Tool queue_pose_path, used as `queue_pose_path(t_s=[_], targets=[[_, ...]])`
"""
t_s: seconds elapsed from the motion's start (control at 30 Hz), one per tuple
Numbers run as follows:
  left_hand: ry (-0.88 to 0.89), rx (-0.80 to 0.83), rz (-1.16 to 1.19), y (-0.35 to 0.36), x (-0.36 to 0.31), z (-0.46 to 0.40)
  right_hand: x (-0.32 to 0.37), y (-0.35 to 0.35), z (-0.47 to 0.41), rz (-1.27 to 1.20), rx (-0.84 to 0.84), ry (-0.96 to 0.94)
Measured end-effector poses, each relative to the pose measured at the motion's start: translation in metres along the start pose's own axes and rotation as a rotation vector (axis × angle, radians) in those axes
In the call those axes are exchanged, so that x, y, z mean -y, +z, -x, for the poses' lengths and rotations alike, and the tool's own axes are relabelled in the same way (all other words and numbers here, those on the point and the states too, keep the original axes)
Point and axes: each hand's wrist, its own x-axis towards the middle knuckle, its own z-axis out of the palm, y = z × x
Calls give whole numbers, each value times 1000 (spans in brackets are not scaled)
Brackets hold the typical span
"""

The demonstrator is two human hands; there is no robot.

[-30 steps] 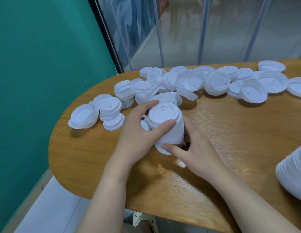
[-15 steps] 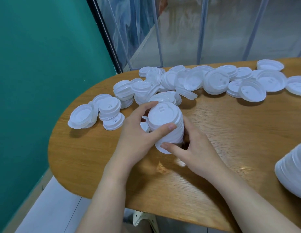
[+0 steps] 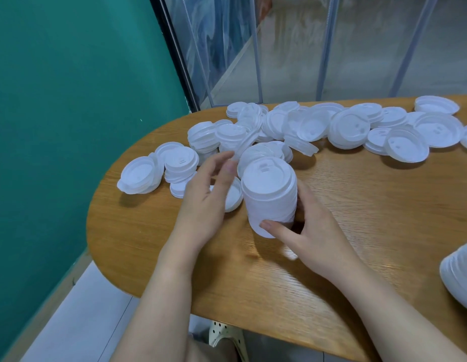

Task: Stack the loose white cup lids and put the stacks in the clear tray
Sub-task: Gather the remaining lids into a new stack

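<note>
Inspector: Lid stack (image 3: 269,197) stands tilted on the counter (image 3: 357,205); right hand (image 3: 309,228) grasps it, left hand (image 3: 209,194) released beside it.

Clerk: Risk?

Inspector: One-handed, it may topple into the loose lids (image 3: 318,126). Clear tray not visible.

Clerk: Markings?

Inspector: None legible.

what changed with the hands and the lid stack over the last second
The left hand let go of the stack: its thumb came off the side and the hand now sits just left of it, fingers loose. The right hand holds the stack as before, thumb at its base. The stack, the loose lids and the table stayed put.
</note>
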Motion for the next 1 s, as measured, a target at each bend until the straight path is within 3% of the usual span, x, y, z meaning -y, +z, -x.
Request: queue_pose_path(t_s=[0.07,0.17,0.3,0.7,1.0], targets=[[-4,-28,-180,-12,12,-2,0,0,0,6,4,7],[49,95,-558,-19,31,1,-1,0,0,-3,12,11],[94,170,-679,-9,35,1,0,0,0,11,1,11],[21,44,-598,-14,31,1,1,-1,1,10,14,27],[-123,-100,-352,-22,25,1,2,-1,1,7,15,33]])
